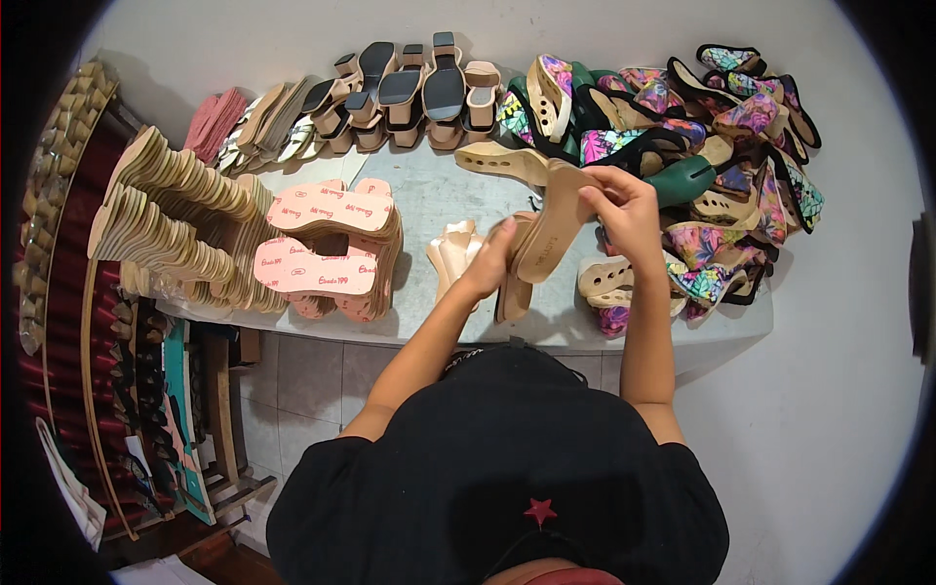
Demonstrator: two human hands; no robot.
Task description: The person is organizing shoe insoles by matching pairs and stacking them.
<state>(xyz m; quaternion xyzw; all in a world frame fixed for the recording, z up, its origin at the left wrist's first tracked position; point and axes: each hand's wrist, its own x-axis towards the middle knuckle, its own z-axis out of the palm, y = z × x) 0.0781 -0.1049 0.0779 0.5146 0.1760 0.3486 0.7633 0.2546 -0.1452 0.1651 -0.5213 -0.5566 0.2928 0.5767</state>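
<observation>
A tan insole [556, 229] is tilted over the table in front of me. My right hand [624, 214] pinches it at its upper right edge, thumb on the near face. Close against its lower left side is a second tan sole [513, 297], partly covered by the insole. My left hand [490, 261] grips at this second sole, thumb showing and most fingers hidden behind. Just left of that hand, cream shoe pieces [454, 252] lie on the table. Beyond the insole rests a tan wedge sole with holes [502, 161].
Stacked pink-topped insoles [322, 268] and rows of layered soles [166, 214] fill the table's left. Heeled sandals [400, 90] line the back. Colourful patterned wedge shoes [702, 244] are heaped at right, with a green shoe form [682, 182] among them. A rack [185, 409] stands lower left.
</observation>
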